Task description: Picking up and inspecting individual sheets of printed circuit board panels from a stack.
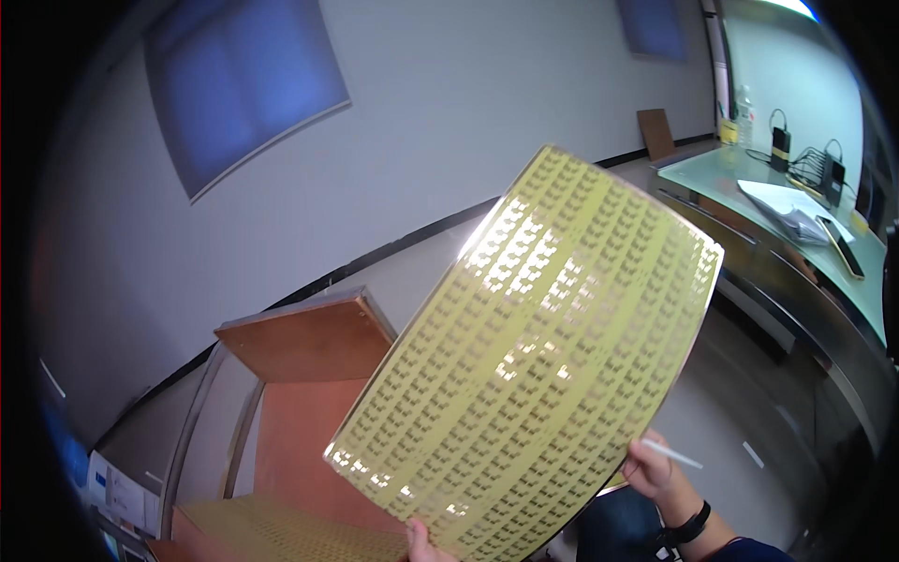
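1 yellow-green patterned panel [552, 356], tilted up, mid-scene. Left hand [423, 545] pinched on its near edge; right hand [653, 470] closed on its right edge, slim white stick [674, 454] also gripped. 2nd patterned sheet [281, 532] near left, by reddish-brown board [314, 440]. Far right: desk [698, 172], papers [782, 208], phone [841, 247].

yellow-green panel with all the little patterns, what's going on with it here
A person holds the yellow-green panel up at a tilt in both hands, the left hand at its lower edge and the right hand at its right edge. The right hand also has a thin white stick. At lower left, a similar patterned sheet lies on a reddish-brown stand.
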### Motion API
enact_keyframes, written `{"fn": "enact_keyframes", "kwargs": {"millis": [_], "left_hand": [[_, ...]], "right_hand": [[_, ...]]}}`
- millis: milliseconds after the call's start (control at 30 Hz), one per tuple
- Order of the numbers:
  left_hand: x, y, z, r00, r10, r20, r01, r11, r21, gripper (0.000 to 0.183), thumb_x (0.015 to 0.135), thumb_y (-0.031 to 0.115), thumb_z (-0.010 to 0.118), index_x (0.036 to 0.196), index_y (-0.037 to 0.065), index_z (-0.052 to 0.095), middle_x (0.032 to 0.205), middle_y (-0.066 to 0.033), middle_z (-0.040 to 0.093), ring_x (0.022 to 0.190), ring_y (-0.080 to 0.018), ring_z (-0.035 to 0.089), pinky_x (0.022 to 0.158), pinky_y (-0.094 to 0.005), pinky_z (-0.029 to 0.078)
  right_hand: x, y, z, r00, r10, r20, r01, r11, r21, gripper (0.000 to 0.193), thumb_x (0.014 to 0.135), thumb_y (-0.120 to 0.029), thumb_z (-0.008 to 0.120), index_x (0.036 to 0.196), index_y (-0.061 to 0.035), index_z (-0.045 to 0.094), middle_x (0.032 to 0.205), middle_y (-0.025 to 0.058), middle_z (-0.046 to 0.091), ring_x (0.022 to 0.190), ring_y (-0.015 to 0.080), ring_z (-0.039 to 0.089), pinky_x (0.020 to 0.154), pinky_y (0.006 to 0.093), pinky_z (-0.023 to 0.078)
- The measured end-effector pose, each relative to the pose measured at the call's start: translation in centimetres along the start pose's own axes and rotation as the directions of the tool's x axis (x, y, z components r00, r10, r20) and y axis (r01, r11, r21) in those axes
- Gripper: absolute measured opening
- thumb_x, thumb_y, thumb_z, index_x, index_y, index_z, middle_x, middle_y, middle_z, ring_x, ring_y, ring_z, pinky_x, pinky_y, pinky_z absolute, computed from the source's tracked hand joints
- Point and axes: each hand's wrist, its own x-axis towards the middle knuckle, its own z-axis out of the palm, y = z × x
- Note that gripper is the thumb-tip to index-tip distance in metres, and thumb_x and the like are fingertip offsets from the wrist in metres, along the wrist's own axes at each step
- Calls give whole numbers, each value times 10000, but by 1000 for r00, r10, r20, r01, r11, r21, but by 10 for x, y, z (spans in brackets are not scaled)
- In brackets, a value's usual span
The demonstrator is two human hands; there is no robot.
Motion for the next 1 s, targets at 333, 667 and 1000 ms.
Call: {"fn": "enact_keyframes", "kwargs": {"millis": [333, 667, 1000], "left_hand": [[-29, 43, 9, 983, 149, -103, -119, 959, 257, 431, 950, 195, 426, 1340, 44, 322, 1316, -113, 409, 1208, -245, 406, 1002, -407, 356], [-18, 52, -3, 990, 125, -71, -111, 978, 175, 430, 936, 152, 449, 1338, 45, 339, 1295, -109, 452, 1180, -241, 444, 978, -385, 381], [-15, 45, 0, 977, 182, -115, -153, 963, 222, 470, 931, 241, 472, 1333, 35, 345, 1308, -116, 432, 1185, -259, 415, 1005, -412, 331]], "right_hand": [[9, -69, -19, 872, -391, -294, 408, 913, -2, 500, 921, -106, 423, 1382, -55, 234, 1285, 142, 463, 1124, 215, 527, 901, 341, 491], [-1, -46, -51, 841, -325, -432, 375, 927, 33, 500, 936, -99, 404, 1400, -80, 217, 1340, 106, 425, 1168, 217, 492, 921, 362, 472], [-7, -45, -60, 862, -289, -417, 329, 944, 26, 480, 914, -111, 458, 1363, -82, 291, 1316, 98, 447, 1163, 232, 494, 925, 383, 463]]}}
